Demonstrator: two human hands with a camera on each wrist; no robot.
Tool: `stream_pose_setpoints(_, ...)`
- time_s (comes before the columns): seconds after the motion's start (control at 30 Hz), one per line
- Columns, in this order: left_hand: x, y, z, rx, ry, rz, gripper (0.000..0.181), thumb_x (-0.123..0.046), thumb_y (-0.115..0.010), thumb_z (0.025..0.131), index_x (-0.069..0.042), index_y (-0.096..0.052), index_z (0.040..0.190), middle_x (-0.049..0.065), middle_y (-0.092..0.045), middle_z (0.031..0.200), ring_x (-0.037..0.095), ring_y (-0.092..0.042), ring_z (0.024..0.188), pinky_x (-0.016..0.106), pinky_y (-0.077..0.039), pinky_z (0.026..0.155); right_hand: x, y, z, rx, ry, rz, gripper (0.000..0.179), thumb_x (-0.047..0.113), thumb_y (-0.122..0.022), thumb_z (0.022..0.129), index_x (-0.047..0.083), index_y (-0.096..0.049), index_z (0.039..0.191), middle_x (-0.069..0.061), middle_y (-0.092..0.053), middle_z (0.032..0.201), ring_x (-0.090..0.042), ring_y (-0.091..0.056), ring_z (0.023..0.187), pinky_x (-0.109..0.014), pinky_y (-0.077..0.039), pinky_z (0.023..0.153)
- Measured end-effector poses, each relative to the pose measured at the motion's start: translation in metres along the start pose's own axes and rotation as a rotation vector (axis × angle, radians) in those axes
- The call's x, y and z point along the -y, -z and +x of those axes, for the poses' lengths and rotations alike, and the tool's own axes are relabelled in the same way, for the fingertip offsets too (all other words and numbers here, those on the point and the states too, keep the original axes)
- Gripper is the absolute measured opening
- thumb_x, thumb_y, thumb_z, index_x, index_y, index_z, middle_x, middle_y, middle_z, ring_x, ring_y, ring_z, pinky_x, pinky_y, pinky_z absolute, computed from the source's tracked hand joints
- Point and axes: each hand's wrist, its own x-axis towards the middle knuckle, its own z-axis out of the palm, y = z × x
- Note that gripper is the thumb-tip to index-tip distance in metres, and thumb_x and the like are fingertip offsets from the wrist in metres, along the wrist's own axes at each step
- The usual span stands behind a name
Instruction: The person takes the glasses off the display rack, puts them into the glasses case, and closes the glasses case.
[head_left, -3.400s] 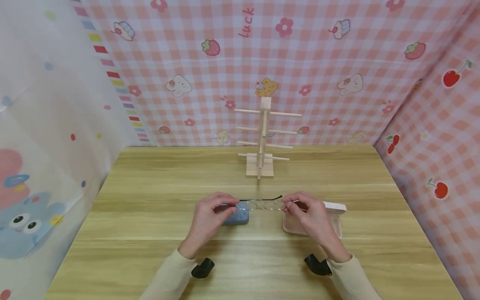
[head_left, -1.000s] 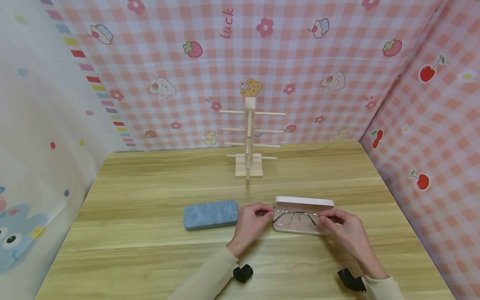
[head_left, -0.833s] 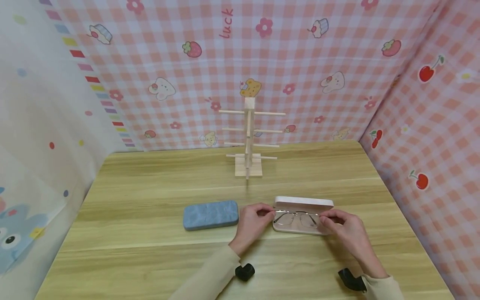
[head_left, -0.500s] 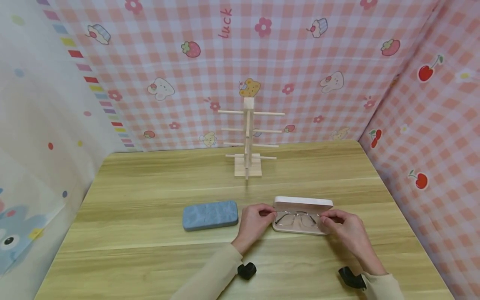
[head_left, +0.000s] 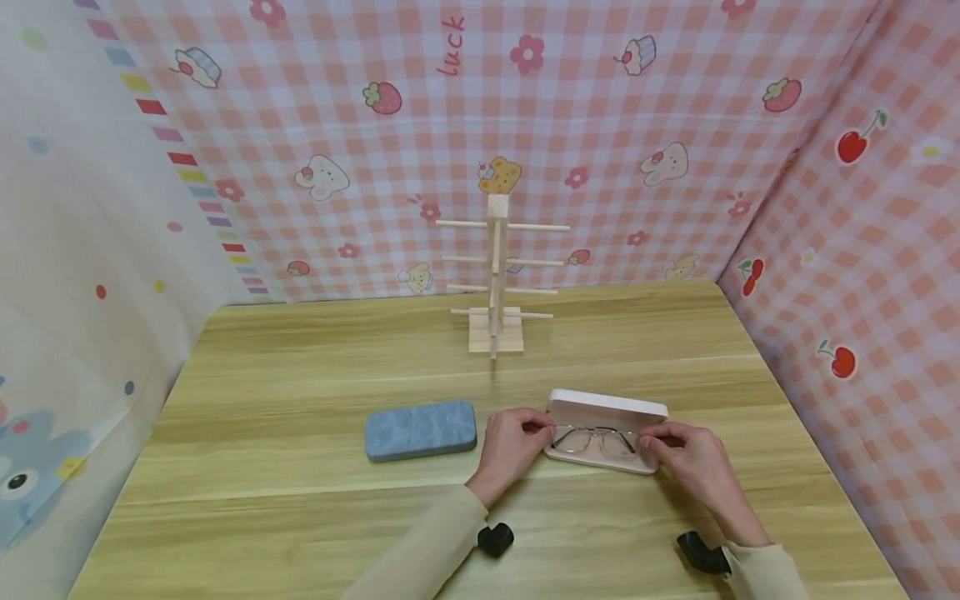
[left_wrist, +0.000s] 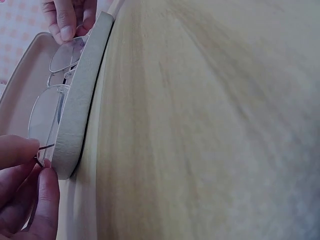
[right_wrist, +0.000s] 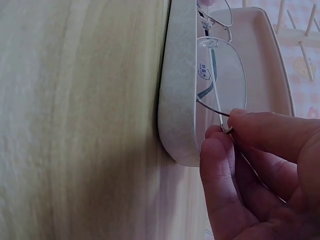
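A pair of thin metal-framed eyeglasses (head_left: 596, 440) with clear lenses sits in the mouth of an open pale glasses case (head_left: 606, 464), its lid tilted up at the back. My left hand (head_left: 513, 450) pinches the left end of the frame between thumb and forefinger. At the opposite end, my right hand (head_left: 693, 462) pinches the right hinge corner. The right wrist view shows the near lens (right_wrist: 225, 75) with a small blue printed mark. Folded dark-tipped temples cross behind the lenses. In the left wrist view the frame stands partly above the case's front wall (left_wrist: 82, 100).
A closed blue glasses case (head_left: 422, 431) lies on the wooden table (head_left: 300, 517), left of the left hand. Farther back stands a wooden rack (head_left: 497, 275) with several horizontal pegs. Patterned cloth (head_left: 420, 150) hangs behind the table.
From being held up between the hands over the table, the eyeglasses have moved right and down into the pale case. In the last half second the case has turned slightly, its right end nearer me.
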Motion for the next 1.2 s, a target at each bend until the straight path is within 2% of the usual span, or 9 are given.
stream_pose_setpoints(0.57, 0.004, -0.001, -0.005, -0.012, -0.094, 0.051, 0.008, -0.007, -0.082, 0.083, -0.010, -0.084, 0.089, 0.000, -0.079, 0.092, 0.017, -0.074, 0.094, 0.031, -0.058, 0.087, -0.002, 0.000, 0.000, 0.001, 0.003, -0.009, 0.007, 0.009, -0.075, 0.093, 0.006, -0.079, 0.098, -0.008, -0.076, 0.100, -0.016, -0.066, 0.088, -0.023, -0.052, 0.070)
stream_pose_setpoints(0.8, 0.006, -0.002, -0.007, -0.020, -0.126, 0.048, 0.011, -0.003, -0.081, 0.082, -0.010, -0.084, 0.090, 0.001, -0.079, 0.093, 0.017, -0.074, 0.095, 0.030, -0.059, 0.087, -0.002, 0.000, 0.000, -0.002, -0.015, -0.017, 0.010, 0.010, -0.075, 0.093, 0.004, -0.079, 0.099, -0.011, -0.076, 0.099, -0.018, -0.066, 0.089, -0.026, -0.052, 0.071)
stream_pose_setpoints(1.03, 0.006, -0.003, -0.010, -0.032, -0.124, 0.030, 0.011, -0.001, -0.079, 0.081, -0.009, -0.083, 0.089, 0.002, -0.078, 0.091, 0.014, -0.073, 0.085, 0.024, -0.058, 0.076, -0.003, 0.001, 0.003, -0.010, -0.017, -0.027, 0.012, 0.013, -0.076, 0.094, 0.003, -0.079, 0.099, -0.012, -0.076, 0.100, -0.019, -0.065, 0.089, -0.031, -0.052, 0.072)
stream_pose_setpoints(1.2, 0.006, -0.001, -0.011, -0.016, -0.082, 0.008, 0.010, -0.005, -0.079, 0.084, -0.010, -0.083, 0.091, 0.002, -0.078, 0.093, 0.011, -0.071, 0.086, 0.024, -0.058, 0.077, -0.004, 0.002, 0.002, -0.034, 0.005, -0.027, 0.012, 0.012, -0.075, 0.094, 0.004, -0.080, 0.101, -0.012, -0.076, 0.101, -0.019, -0.065, 0.090, -0.030, -0.052, 0.074)
